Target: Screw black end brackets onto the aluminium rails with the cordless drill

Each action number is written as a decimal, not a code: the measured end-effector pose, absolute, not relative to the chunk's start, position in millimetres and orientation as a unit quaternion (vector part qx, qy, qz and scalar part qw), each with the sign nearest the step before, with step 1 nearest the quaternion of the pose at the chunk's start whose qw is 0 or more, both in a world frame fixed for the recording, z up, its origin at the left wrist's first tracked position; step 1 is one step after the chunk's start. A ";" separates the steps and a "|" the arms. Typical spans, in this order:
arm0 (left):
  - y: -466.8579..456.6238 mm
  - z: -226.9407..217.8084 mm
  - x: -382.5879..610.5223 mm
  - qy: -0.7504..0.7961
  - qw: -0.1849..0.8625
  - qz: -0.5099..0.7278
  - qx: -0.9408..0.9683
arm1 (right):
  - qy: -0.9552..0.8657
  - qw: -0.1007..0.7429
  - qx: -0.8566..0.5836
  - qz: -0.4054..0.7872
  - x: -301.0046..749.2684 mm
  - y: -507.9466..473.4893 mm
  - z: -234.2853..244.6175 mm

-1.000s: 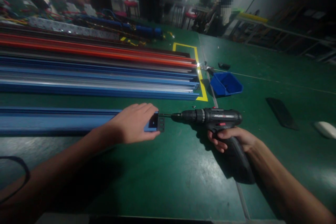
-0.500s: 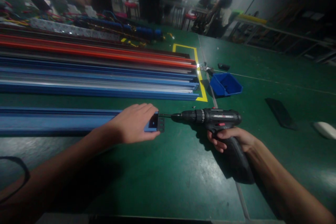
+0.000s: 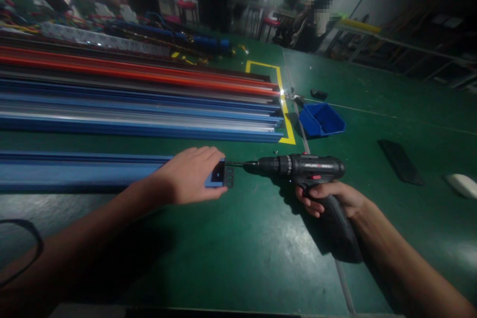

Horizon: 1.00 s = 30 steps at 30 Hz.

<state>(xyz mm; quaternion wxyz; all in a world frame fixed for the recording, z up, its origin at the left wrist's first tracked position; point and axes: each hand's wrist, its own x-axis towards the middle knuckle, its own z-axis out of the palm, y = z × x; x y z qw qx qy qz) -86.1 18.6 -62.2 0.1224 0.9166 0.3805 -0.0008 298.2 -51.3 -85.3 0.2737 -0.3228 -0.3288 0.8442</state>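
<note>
My left hand (image 3: 196, 175) is wrapped over the right end of a blue metal profile (image 3: 74, 171) lying on the green table. A black end cap (image 3: 229, 177) sits at that end, just past my fingers. My right hand (image 3: 331, 196) grips a black cordless drill (image 3: 313, 165) by its handle. The drill lies level, its long bit (image 3: 235, 163) pointing left and meeting the upper part of the cap. A screw at the bit's tip cannot be made out. One small screw (image 3: 276, 152) lies on the table behind the drill's chuck.
Behind are more blue profiles (image 3: 149, 119) and red profiles (image 3: 149, 72), ending near yellow tape (image 3: 289, 129). A blue bin (image 3: 323, 120), pliers (image 3: 295, 98), a flat black piece (image 3: 399, 161) and a white object (image 3: 462, 185) lie to the right. Wiring and people are further back.
Both hands, the drill and the profile hold nearly the same positions. The view has shifted very slightly.
</note>
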 end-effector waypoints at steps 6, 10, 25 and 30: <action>18.5 -63.6 -86.8 0.379 0.119 0.005 0.918 | -0.319 0.272 -0.327 0.847 298.5 -52.2 -85.2; 18.5 -63.2 -85.6 0.380 0.120 0.004 0.917 | -0.316 0.272 -0.333 0.846 298.2 -52.1 -85.6; 18.9 -64.1 -85.4 0.377 0.118 0.008 0.919 | -0.324 0.266 -0.336 0.844 298.2 -51.2 -85.6; 18.7 -62.5 -85.2 0.378 0.123 0.010 0.918 | -0.333 0.272 -0.332 0.840 297.7 -51.2 -86.0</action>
